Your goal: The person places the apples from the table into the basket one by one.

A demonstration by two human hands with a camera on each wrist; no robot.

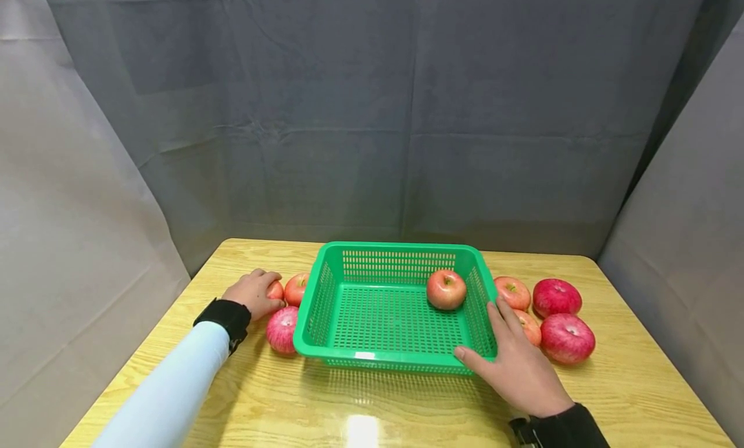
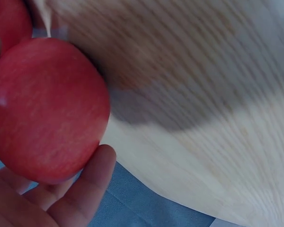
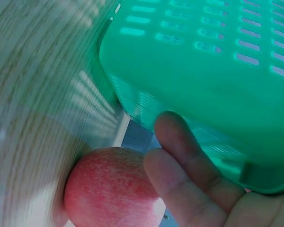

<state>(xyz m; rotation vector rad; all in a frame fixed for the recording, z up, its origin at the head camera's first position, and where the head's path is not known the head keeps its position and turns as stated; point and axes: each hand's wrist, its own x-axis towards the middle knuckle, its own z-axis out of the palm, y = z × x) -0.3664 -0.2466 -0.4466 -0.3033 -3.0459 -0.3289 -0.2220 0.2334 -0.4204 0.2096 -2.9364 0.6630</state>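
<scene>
My left hand holds a red apple at the table's left side, its fingers round the fruit. Beside that apple are a lighter red apple and a pinkish-red apple, both along the basket's left side. The green plastic basket has slotted walls and one red-yellow apple inside, toward the right. At its near right corner rests my right hand, thumb over the front rim and fairly straight fingers along the right side. In the right wrist view, two fingertips lie outside the basket wall.
Right of the basket several apples sit close together, among them a dark red apple, a larger pinkish-red apple and a paler apple. The wooden table has grey cloth behind it and at both sides.
</scene>
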